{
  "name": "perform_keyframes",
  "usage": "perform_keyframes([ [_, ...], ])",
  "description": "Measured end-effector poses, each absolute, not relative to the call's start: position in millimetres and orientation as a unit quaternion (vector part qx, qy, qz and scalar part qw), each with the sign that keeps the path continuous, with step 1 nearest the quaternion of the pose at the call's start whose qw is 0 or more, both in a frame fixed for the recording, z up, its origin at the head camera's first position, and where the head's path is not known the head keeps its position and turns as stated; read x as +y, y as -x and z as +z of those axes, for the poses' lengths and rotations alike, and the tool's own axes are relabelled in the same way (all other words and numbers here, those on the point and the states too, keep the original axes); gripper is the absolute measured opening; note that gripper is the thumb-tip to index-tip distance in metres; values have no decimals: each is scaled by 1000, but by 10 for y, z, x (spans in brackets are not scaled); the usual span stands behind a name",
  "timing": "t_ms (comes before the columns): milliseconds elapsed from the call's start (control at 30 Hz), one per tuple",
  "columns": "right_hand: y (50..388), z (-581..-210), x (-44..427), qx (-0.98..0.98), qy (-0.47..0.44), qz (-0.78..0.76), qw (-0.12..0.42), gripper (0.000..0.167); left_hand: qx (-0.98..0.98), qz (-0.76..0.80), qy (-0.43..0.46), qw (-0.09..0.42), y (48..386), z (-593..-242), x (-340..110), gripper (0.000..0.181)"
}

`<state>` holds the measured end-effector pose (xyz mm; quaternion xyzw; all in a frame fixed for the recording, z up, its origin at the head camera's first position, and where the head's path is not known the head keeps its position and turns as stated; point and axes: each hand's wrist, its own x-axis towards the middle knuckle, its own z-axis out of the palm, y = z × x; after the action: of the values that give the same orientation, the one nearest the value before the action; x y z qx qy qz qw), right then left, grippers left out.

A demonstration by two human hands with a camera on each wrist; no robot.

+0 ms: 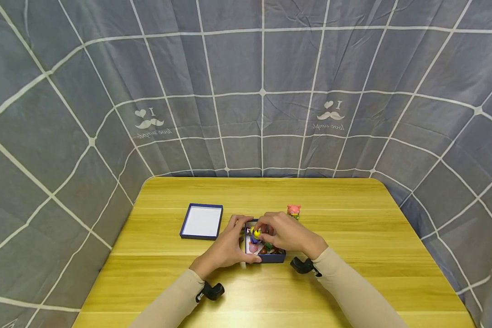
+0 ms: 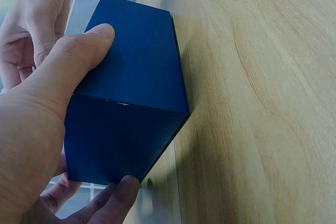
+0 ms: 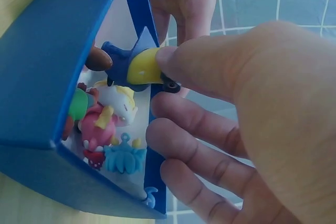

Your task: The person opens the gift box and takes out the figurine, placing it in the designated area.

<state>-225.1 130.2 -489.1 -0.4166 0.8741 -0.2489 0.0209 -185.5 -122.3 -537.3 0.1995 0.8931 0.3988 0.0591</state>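
Note:
A dark blue open box (image 1: pixel 272 258) stands on the table with several small toy figures inside. My left hand (image 1: pixel 226 247) grips the box, its thumb on the near wall and its fingers around the left side. Between thumb and fingers, my right hand (image 1: pixel 289 233) pinches a blue-and-yellow toy figure (image 3: pixel 137 67) at the box's opening. In the right wrist view, a pink figure (image 3: pixel 97 127) with a whitish head and a light blue figure (image 3: pixel 125 159) lie in the box. Green and brown figures are partly hidden by the box wall.
Left of the box lies a shallow blue-rimmed lid (image 1: pixel 202 221) with its white inside up. A pink toy figure (image 1: pixel 294 211) stands on the wooden table (image 1: pixel 336 200) beyond my right hand. A grey checked curtain (image 1: pixel 238 114) hangs around the table.

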Motion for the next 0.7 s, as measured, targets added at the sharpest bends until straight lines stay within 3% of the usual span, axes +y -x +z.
perform_keyframes([
  [533,2240,-4887,1350,877,365,-311,4,21,896,394,-196,58,1864,-5380,-1227,121],
  [700,2245,-4884,1378,875,369,-313,-24,22,897,393,-195,56,1867,-5388,-1220,121],
])
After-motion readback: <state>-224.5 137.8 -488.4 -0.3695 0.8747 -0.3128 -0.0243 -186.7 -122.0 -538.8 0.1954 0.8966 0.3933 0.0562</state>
